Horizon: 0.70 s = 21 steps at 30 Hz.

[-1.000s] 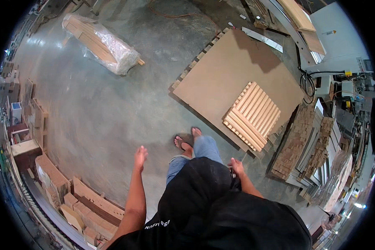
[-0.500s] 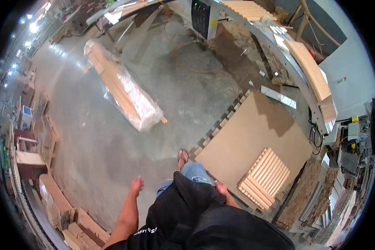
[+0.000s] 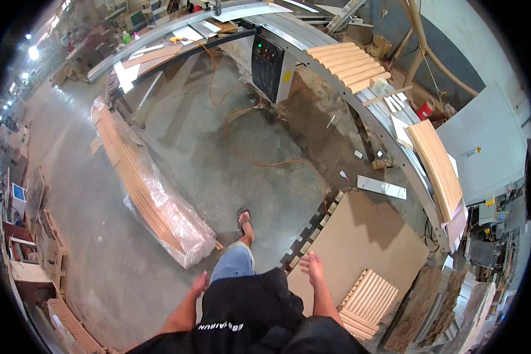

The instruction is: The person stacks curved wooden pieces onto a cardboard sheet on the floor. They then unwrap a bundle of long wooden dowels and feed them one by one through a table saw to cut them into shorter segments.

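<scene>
My left hand (image 3: 199,284) hangs beside my body over the floor, holding nothing, with its fingers loosely apart. My right hand (image 3: 313,269) is raised in front of me at the edge of a large tan board (image 3: 360,236); its fingers are spread and nothing is in them. On the board, to the right of that hand, lies a stack of rounded wooden slats (image 3: 373,298). Ahead and left on the floor rests a long bundle of wooden strips (image 3: 144,189) in clear plastic wrap, nearest to my left hand but apart from it.
A long metal workbench (image 3: 312,38) curves across the far side, bearing wooden slats (image 3: 349,65) and a thick wooden piece (image 3: 435,168). Below it stands a black control box (image 3: 268,66). An orange cable (image 3: 295,161) runs over the floor. Planks (image 3: 416,307) are stacked at the right.
I have stepped forward, so the wrapped bundle and the workbench are nearer. My right hand has swung forward from beside my hip, while my left hand has drawn back closer to my body.
</scene>
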### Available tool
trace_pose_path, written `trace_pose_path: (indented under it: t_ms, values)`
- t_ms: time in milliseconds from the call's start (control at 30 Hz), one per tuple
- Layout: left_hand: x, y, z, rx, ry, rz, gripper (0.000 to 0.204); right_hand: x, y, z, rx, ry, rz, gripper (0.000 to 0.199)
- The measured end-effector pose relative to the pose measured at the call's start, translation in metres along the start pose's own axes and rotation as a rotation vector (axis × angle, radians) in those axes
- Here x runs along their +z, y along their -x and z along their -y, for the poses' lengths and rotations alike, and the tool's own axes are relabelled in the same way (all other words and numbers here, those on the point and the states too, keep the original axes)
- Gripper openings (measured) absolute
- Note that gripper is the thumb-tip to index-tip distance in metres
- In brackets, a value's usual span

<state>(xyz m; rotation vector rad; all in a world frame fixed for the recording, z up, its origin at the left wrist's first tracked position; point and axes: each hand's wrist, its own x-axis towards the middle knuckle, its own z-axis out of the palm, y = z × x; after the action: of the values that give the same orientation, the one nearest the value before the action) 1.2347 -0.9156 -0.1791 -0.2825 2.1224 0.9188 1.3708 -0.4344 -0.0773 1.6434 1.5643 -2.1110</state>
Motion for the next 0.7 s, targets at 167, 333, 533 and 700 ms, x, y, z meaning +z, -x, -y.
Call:
trace_pose_path:
  t_ms: [167, 333, 533, 700]
  values:
    - [-0.068, -0.134, -0.202, -0.159, 0.393, 0.022, 0.064, 0.061, -0.068, 0.137, -0.022, 0.109, 0.027, 0.051]
    - [-0.131, -0.263, -0.411, 0.27, 0.252, 0.064, 0.057, 0.087, -0.146, 0.214, 0.026, 0.031, -0.049, 0.052]
    - [-0.12, -0.327, -0.698, 0.604, 0.19, 0.141, 0.057, 0.113, -0.248, 0.286, 0.115, -0.114, -0.13, 0.067]
    - [-0.081, -0.384, -0.86, 0.752, 0.132, 0.252, 0.051, 0.136, -0.334, 0.39, 0.047, -0.225, -0.106, 0.08]
